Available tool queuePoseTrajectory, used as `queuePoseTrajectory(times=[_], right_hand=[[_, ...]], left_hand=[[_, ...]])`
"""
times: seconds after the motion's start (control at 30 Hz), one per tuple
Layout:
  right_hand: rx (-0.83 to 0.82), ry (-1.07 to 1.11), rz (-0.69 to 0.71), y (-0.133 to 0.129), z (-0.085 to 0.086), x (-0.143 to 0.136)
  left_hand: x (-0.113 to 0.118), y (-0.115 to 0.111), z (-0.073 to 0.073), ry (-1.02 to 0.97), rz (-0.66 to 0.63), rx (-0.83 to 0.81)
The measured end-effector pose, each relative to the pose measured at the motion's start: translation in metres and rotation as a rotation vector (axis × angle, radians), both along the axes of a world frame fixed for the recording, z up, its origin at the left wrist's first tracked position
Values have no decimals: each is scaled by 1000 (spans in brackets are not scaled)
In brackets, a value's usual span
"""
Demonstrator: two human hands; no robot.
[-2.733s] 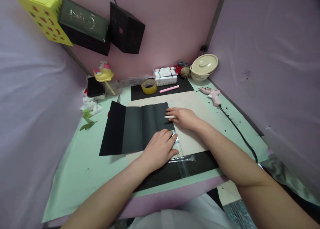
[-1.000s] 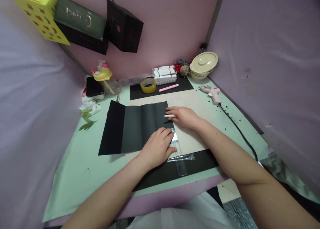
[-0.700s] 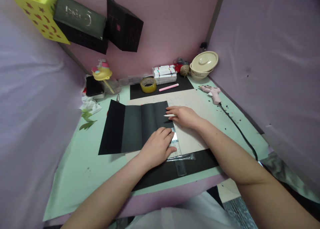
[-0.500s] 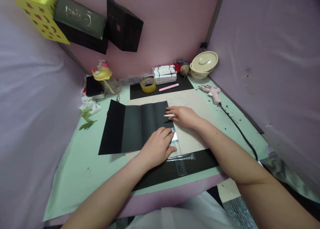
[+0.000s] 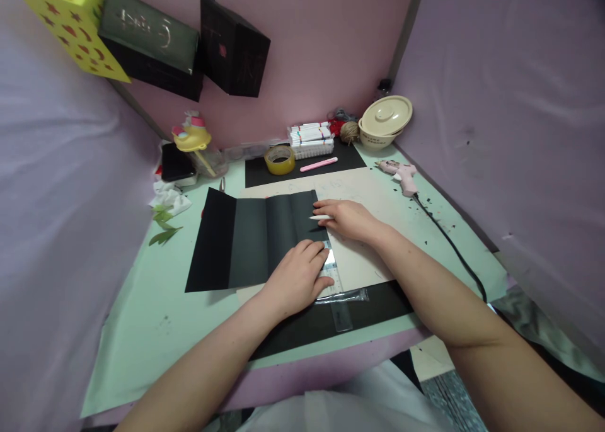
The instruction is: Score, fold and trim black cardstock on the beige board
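A sheet of black card point(image 5: 250, 243) with several upright folds lies across the middle of the work surface, its left panel tilted up. My left hand point(image 5: 297, 278) presses a clear ruler point(image 5: 334, 269) down along the card's right edge, fingers on top and thumb to the side. The ruler's near end sticks out below the hand. Between the fingers of my right hand point(image 5: 350, 220) is a slim white pencil point(image 5: 321, 217), its pointed tip turned left over the card. That hand's fingertips touch the card's upper right edge.
Behind the card are a roll of tape point(image 5: 280, 160), a pink pen point(image 5: 319, 164) and a box of markers point(image 5: 311, 140). A glue gun point(image 5: 401, 175) with its cord lies right, near a lidded bowl point(image 5: 385, 123). Leaves point(image 5: 164, 225) lie left. Black boxes point(image 5: 235, 48) hang above.
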State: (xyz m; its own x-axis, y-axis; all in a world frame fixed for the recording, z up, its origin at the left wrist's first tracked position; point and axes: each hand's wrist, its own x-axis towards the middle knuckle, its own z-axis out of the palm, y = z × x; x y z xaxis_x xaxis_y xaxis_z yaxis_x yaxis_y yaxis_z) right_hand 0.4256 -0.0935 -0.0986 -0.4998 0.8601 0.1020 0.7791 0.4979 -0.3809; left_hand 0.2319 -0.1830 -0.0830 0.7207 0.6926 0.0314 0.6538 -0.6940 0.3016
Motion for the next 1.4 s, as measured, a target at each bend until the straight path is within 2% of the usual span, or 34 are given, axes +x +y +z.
queuePoseTrajectory(times=[0.6, 0.73, 0.9, 1.03, 1.13, 1.27, 1.33, 1.4], right_hand=[[-7, 16, -1, -1, 0, -1], [29, 69, -24, -5, 7, 6], [80, 258, -172, -16, 23, 23], [-148, 413, -213, -31, 34, 27], [-399, 702, -189, -38, 36, 27], [-676, 1076, -157, -36, 29, 31], [-693, 1157, -205, -34, 21, 33], [-616, 1199, -296, -31, 13, 33]], left_hand=[[2, -2, 2, 44, 9, 20], [2, -2, 2, 39, 6, 27], [1, -2, 2, 41, 1, 22], [1, -2, 2, 57, 8, 12], [1, -2, 0, 57, 10, 24], [0, -3, -3, 57, 11, 47], [-1, -3, -5, 55, 9, 53], [-1, -3, -6, 57, 9, 60]])
